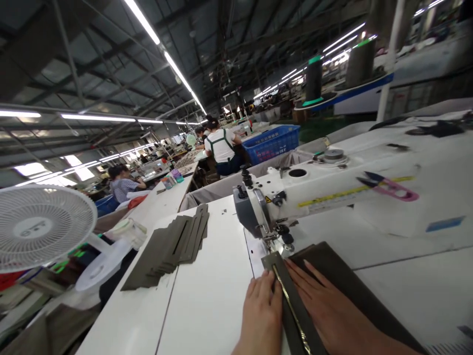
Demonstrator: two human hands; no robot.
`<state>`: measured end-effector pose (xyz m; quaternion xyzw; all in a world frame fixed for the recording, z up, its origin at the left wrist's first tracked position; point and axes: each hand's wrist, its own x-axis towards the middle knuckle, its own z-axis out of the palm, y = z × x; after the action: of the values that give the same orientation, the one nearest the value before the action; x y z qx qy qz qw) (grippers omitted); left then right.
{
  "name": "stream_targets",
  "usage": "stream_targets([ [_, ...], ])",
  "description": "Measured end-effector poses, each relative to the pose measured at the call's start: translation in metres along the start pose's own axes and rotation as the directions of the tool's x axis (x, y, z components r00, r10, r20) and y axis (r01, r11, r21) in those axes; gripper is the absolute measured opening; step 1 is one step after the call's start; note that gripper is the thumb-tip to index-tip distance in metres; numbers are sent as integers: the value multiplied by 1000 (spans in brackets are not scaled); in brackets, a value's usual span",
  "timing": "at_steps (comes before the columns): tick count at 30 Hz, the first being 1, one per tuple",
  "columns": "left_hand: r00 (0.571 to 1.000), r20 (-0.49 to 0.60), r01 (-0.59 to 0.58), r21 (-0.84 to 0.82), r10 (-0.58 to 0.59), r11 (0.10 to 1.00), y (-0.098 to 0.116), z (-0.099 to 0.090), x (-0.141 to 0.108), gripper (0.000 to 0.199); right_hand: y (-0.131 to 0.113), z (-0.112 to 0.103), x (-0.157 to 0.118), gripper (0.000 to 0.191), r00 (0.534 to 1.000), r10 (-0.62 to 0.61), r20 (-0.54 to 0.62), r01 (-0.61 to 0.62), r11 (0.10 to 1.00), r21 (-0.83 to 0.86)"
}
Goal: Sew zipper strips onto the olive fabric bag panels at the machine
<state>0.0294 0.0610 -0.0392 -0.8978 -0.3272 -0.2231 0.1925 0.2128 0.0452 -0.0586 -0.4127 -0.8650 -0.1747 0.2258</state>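
Note:
A narrow dark olive strip (295, 315) with a shiny gold zipper line down its middle lies at the sewing machine (254, 207), its far end by the needle area. My left hand (263, 308) rests on the strip's left edge, fingers together. Flat on its right side lies my right hand (325, 305), with the fingers stretched forward. Beneath and beyond my right hand is a larger dark olive piece (343, 273). Whether the strip touches that piece is hidden. A fanned stack of similar olive pieces (166, 246) lies on the white table to the left.
Pink-handled snips (397, 190) rest on the machine arm. A white fan (44, 227) stands at far left. Behind the machine are a blue crate (273, 143) and a person in a white shirt (221, 148). Thread cones (314, 81) stand at upper right.

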Motion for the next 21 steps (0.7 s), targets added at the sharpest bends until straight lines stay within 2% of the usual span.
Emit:
stream_targets([
  [4, 1000, 27, 16, -22, -16, 1000, -2, 9, 2, 27, 5, 6, -1, 56, 999, -23, -28, 23, 1000, -13],
  [12, 999, 2, 54, -116, -55, 992, -16, 27, 34, 25, 31, 14, 18, 52, 996, -48, -75, 41, 995, -93],
  [15, 999, 9, 54, -127, -53, 990, -18, 32, 36, 25, 36, 14, 22, 54, 994, -78, -73, 70, 992, -102],
  [21, 998, -47, 31, -114, -37, 993, -18, 34, 34, 26, 37, 14, 19, 60, 992, -113, -61, 104, 986, -132],
])
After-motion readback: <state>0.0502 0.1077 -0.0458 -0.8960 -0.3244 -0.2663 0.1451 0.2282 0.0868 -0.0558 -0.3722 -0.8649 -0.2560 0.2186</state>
